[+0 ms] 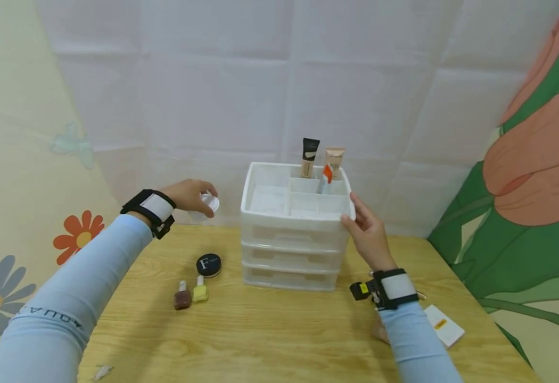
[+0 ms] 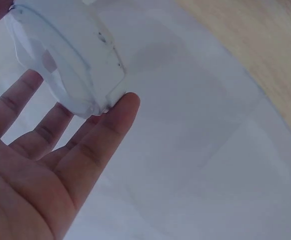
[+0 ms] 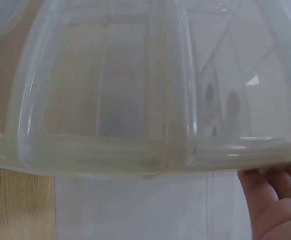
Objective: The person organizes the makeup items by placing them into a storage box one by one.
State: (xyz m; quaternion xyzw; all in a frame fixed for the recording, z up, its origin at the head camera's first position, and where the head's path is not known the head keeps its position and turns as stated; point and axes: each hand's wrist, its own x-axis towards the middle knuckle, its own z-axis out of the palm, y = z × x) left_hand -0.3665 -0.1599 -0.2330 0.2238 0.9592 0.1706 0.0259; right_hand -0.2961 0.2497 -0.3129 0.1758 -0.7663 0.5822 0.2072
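Observation:
My left hand (image 1: 189, 194) holds a round white container (image 1: 210, 202) in the air, left of a white plastic drawer organizer (image 1: 293, 234). In the left wrist view the container (image 2: 80, 50) is tilted, with fingertips on its edge. My right hand (image 1: 370, 239) grips the organizer's top right edge, thumb at the front corner and fingers along the side. A black-capped tube (image 1: 310, 154), a beige tube (image 1: 335, 157) and a small tube with an orange end (image 1: 326, 178) stand in the organizer's top compartments. The right wrist view shows its translucent drawers (image 3: 105, 90) up close.
Left of the organizer lie a black round compact (image 1: 209, 265), a dark nail polish bottle (image 1: 182, 298) and a yellow one (image 1: 200, 291). A white flat box (image 1: 445, 327) lies at the right, beside my sleeve. Part of a pinkish thing (image 1: 381, 333) shows under my right forearm.

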